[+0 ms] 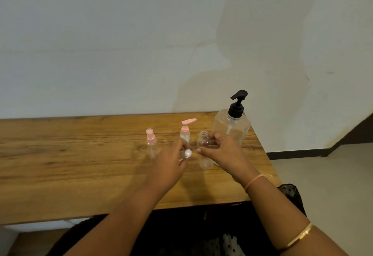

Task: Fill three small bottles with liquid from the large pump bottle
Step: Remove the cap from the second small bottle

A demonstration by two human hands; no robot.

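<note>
A large clear pump bottle [232,126] with a black pump stands at the table's far right. An open, uncapped small clear bottle [204,151] stands in front of it, and my right hand [222,153] grips its side. My left hand [171,163] pinches a small white-pink cap [187,153] just left of that bottle. Behind my left hand stands a small bottle with a pink pump top [185,130]. Further left stands a small clear spray bottle with a pink cap [151,142].
The wooden table [80,155] runs left from the bottles, its right edge just past the pump bottle. A pale wall rises directly behind it. Floor lies to the right, and dark dotted fabric shows below the front edge.
</note>
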